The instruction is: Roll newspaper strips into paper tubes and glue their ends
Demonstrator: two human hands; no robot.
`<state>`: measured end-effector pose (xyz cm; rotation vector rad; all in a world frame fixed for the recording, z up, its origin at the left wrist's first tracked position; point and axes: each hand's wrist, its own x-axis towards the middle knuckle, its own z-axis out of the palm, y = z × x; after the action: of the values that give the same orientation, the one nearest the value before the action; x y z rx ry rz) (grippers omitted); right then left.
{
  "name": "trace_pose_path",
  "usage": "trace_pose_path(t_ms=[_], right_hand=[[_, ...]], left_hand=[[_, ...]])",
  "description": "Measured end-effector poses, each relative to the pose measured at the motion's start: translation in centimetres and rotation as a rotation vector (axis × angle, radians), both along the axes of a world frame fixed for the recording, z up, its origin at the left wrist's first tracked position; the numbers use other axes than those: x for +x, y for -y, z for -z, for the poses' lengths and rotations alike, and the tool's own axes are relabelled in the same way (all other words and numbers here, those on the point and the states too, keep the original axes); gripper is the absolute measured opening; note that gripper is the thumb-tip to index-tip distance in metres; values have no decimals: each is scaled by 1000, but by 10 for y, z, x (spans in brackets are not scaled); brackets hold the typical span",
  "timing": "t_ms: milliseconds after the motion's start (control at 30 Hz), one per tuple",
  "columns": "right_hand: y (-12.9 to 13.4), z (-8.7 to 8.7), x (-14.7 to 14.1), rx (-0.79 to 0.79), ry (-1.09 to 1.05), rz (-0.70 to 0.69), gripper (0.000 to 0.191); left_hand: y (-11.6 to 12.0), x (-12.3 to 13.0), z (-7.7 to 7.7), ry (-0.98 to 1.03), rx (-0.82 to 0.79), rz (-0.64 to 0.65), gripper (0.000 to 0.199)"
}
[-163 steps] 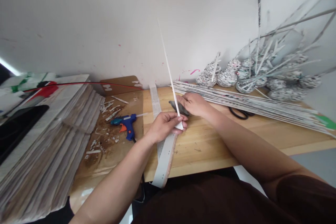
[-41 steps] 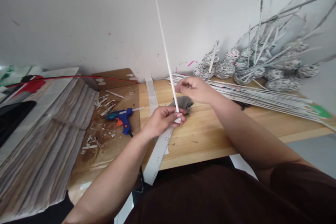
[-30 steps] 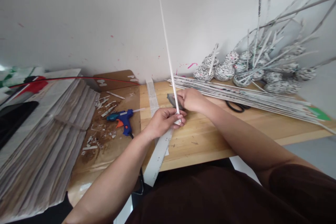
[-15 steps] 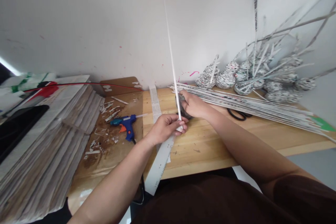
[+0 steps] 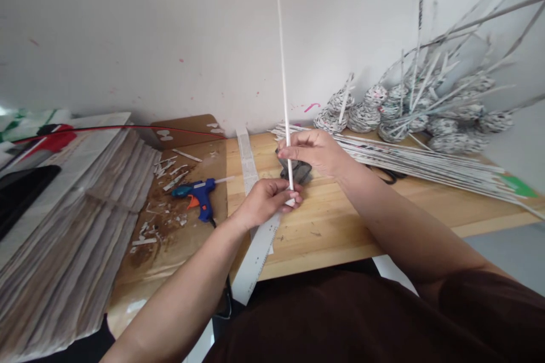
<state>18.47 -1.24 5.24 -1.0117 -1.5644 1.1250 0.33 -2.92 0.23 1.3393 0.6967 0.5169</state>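
A: Setting the clock on the grip of the left hand (image 5: 266, 201), twelve toward the wall: where to look?

B: Leftmost, to the gun (image 5: 206, 195) at nine, then the ruler (image 5: 255, 261) at seven. Next, find the stick (image 5: 283, 62): rising from the grip just short of twelve, nearly upright, and running out of view at the top.

A: Heavy or light? Stiff or soft?

B: Likely very light; probably rolled paper. Seems stiff enough to stand when held by one end, but might whip about higher up, and could crease or crush under a hard pinch. Not likely slippery. Best held low, near the flared foot, with a gentle second hold farther up.

A: And the cloth (image 5: 300, 170)?

B: Bunched at one o'clock, behind the stick; probably soft and limp.

A: Pose of the left hand?

B: Coming in from eight, back upward, pointing toward three. Pinching the foot of the stick snugly between thumb and curled fingers.

A: And of the right hand (image 5: 317, 150)?

B: At one o'clock, reaching from four, bent at the wrist, pointing toward nine. Curling fingers closed about the stick above the other grip, with thumb in front; cannot tell how tightly, or whether touching the cloth. Farther right, toward three, see the bundle (image 5: 409, 160) lying along the bench (image 5: 323, 221).
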Motion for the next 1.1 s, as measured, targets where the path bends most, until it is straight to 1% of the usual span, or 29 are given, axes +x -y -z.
trace_pose_path(t_ms=[67, 167, 200, 300, 367, 500, 567, 733, 867, 967, 1100], right_hand=[[0, -1, 0, 9, 33, -15, 35], [0, -5, 2, 17, 106, -96, 34], [0, -6, 2, 25, 101, -91, 32], [2, -7, 0, 39, 13, 15, 31], [2, -7, 1, 34, 3, 26, 33], [3, -10, 7, -8, 112, -156, 33], [4, -13, 10, -13, 146, -180, 31], [6, -20, 6, -26, 179, -180, 32], [6, -20, 2, -2, 179, -172, 30], [6, -20, 1, 15, 193, -151, 29], [7, -21, 0, 11, 176, -111, 29]], left_hand=[[0, 0, -1, 3, -5, 2, 34], [0, 0, -2, 15, 1, 8, 32], [0, 0, -2, 18, 3, 8, 32], [-1, -1, -1, 22, -1, 7, 34], [-1, -1, -1, 37, -13, 13, 33], [0, -1, -3, 63, -20, 26, 33], [1, -1, -4, 62, -27, 30, 33], [2, -3, -8, 33, -47, 79, 35], [0, -5, -7, 4, -36, 108, 34], [0, -4, -4, 7, -28, 75, 35], [3, -2, -2, 15, -6, 29, 41]])
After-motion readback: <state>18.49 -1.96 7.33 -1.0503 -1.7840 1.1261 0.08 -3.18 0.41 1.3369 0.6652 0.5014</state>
